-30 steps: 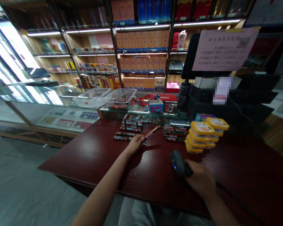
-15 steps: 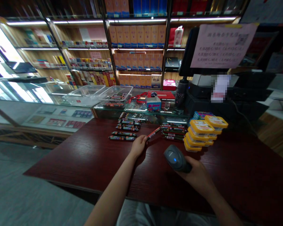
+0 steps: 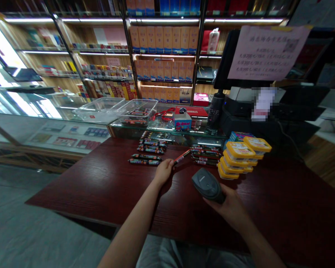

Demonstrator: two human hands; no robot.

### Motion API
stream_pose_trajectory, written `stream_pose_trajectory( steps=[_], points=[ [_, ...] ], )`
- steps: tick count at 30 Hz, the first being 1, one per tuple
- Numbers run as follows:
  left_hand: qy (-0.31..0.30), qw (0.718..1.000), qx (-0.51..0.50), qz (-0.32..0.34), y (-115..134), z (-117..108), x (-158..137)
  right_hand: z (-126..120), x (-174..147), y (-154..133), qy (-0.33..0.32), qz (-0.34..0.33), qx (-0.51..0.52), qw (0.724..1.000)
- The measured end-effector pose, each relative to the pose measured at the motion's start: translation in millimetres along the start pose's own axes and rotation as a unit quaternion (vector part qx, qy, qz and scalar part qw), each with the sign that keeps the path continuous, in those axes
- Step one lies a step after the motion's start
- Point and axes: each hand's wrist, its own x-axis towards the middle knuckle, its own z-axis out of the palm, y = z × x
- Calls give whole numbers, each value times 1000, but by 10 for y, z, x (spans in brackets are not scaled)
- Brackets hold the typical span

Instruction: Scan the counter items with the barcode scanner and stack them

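My left hand [image 3: 164,170] is closed on the near end of a slim stick-shaped packet [image 3: 182,158], orange and dark with a pale label. The packet slants up to the right, its far end by a group of dark stick packets [image 3: 206,153]. My right hand [image 3: 231,203] is wrapped round the handle of a dark grey barcode scanner [image 3: 207,185], held above the table with its head towards the held packet. Left of my left hand lie more dark stick packets [image 3: 145,162], and others [image 3: 151,143] are lined up behind them.
Yellow-lidded tubs [image 3: 240,150] stand stacked on the brown table [image 3: 100,186], right of the packets. On the glass counter behind are clear plastic bins [image 3: 99,109], a small blue box [image 3: 182,123] and a monitor [image 3: 223,70] with a paper sign [image 3: 268,54].
The blue light on the scanner has gone out. The scanner has shifted slightly up and left in view. My left hand still holds the packet in about the same place.
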Motion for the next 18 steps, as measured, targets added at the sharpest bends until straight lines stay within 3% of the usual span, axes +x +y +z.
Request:
stream_pose_trajectory(
  steps=[5, 10, 14, 18],
  points=[
    [-2, 999, -32, 7, 22, -6, -20, -19, -16, 30, 17, -7, -106, 994],
    [-3, 999, -46, 17, 85, -69, -84, -57, -65, 220, 42, -46, -303, 951],
    [-6, 999, -18, 39, 81, -83, -89, -34, -107, 472, 49, -117, -354, 927],
    [-19, 993, 17, 112, 137, 1, -9, -8, -113, 616, 69, -129, -360, 922]
  ],
)
